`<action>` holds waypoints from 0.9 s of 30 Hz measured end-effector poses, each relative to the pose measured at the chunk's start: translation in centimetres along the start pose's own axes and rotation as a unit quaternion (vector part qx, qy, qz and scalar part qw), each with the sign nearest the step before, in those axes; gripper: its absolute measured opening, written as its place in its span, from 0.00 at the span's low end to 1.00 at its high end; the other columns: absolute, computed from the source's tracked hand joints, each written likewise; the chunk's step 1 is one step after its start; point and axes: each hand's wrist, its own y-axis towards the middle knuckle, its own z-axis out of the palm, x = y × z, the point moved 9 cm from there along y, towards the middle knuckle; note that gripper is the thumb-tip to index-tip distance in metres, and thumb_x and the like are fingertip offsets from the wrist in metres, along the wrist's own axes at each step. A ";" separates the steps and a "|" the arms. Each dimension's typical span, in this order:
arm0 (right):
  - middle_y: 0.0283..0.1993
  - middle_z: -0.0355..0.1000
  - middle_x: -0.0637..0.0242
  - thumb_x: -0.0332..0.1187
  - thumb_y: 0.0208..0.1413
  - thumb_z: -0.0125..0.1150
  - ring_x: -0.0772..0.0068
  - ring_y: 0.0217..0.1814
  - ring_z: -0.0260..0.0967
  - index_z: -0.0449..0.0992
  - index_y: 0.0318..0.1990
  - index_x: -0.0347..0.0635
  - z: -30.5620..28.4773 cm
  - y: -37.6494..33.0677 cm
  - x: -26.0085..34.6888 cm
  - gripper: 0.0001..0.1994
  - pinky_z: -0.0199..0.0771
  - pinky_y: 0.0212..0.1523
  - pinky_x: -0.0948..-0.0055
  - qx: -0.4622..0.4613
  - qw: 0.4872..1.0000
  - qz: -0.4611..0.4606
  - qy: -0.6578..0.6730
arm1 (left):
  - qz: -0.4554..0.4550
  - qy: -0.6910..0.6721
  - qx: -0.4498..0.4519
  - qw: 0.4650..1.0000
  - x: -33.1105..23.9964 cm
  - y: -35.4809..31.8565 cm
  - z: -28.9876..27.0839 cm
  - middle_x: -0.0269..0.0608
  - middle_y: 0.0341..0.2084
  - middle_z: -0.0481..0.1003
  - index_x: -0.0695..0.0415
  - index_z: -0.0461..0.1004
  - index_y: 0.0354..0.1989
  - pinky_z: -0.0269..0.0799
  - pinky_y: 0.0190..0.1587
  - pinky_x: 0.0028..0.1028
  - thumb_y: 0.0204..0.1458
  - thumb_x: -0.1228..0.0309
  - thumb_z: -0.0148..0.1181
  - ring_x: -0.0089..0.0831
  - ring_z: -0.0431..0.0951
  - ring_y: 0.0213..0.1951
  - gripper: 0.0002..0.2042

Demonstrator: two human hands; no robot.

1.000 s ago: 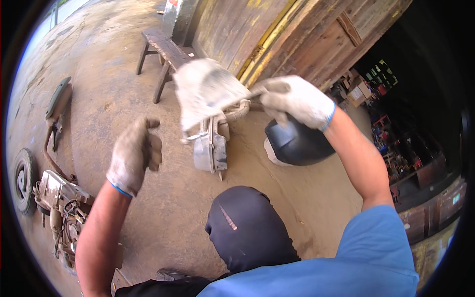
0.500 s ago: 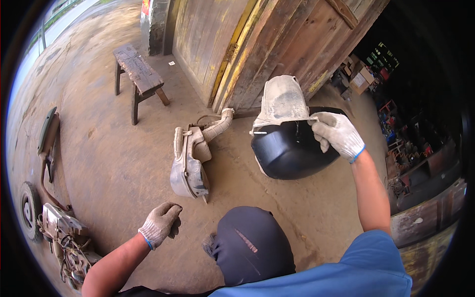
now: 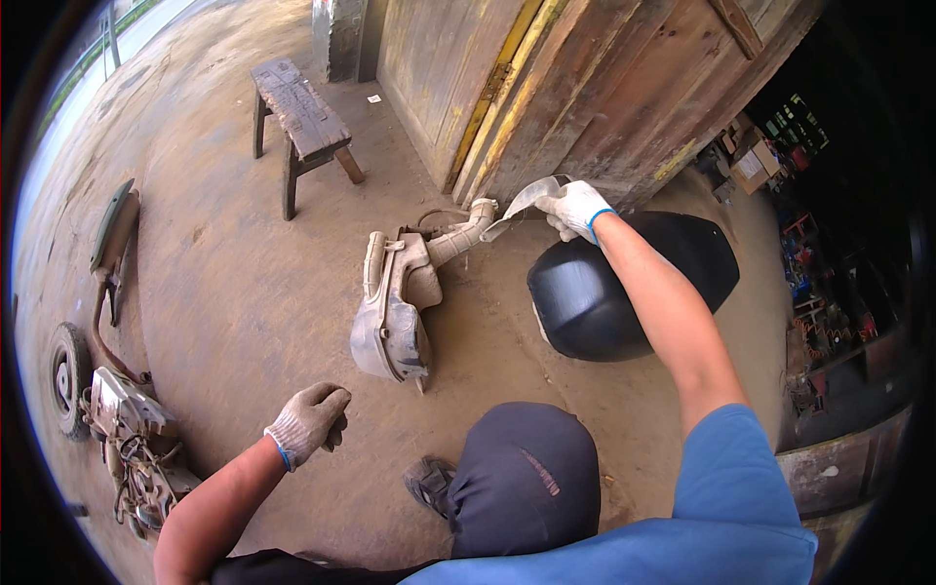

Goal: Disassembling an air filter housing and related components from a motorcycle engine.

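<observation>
My gloved right hand (image 3: 577,208) is closed on the edge of a dusty, pale, curved plastic panel (image 3: 526,200), seen nearly edge-on. It holds the panel off the floor beside a black motorcycle seat (image 3: 583,297), which my right forearm partly crosses. In the middle of the floor lies a dirt-covered air filter box (image 3: 382,327) with a ribbed intake hose (image 3: 458,239). My gloved left hand (image 3: 310,419) hovers below the box, apart from it. Its fingers are curled together, and whatever they may hold is hidden.
A worn wooden bench (image 3: 300,107) stands at the far left, near wooden doors (image 3: 595,107). A wheel (image 3: 66,375) and a grimy engine (image 3: 136,439) lie at the left edge. Boxes (image 3: 756,166) and clutter fill the dark room at right. My knee (image 3: 526,478) is in front.
My right hand has moved left and up with the panel, which has turned edge-on and no longer covers part of the seat. My left hand stays curled, and the view has shifted slightly.
</observation>
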 end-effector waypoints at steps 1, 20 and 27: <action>0.26 0.75 0.65 0.38 0.66 0.73 0.73 0.21 0.69 0.80 0.38 0.38 0.6 1.6 -1.5 0.12 0.69 0.19 0.68 -0.001 0.999 0.017 0.050 | 0.002 -0.003 0.000 1.000 0.0 0.1 -0.2 0.41 0.26 0.79 0.62 0.77 0.55 0.78 0.24 0.31 0.73 0.59 0.57 0.30 0.81 0.22 0.17; 0.24 0.78 0.60 0.42 0.66 0.69 0.67 0.18 0.71 0.83 0.32 0.33 4.8 2.4 -4.5 0.18 0.68 0.21 0.62 -0.005 0.992 0.015 -0.124 | 0.317 0.486 -0.137 0.803 -17.9 3.3 5.6 0.61 0.68 0.69 0.57 0.62 0.76 0.72 0.67 0.55 0.51 0.50 0.77 0.62 0.70 0.69 0.47; 0.39 0.84 0.49 0.50 0.65 0.68 0.51 0.39 0.83 0.83 0.42 0.35 9.7 4.4 -7.9 0.21 0.82 0.41 0.52 -0.099 0.988 -0.008 -0.119 | 0.206 0.405 -0.277 0.847 -16.2 9.1 5.3 0.59 0.78 0.59 0.52 0.62 0.80 0.70 0.71 0.57 0.50 0.62 0.70 0.73 0.60 0.74 0.44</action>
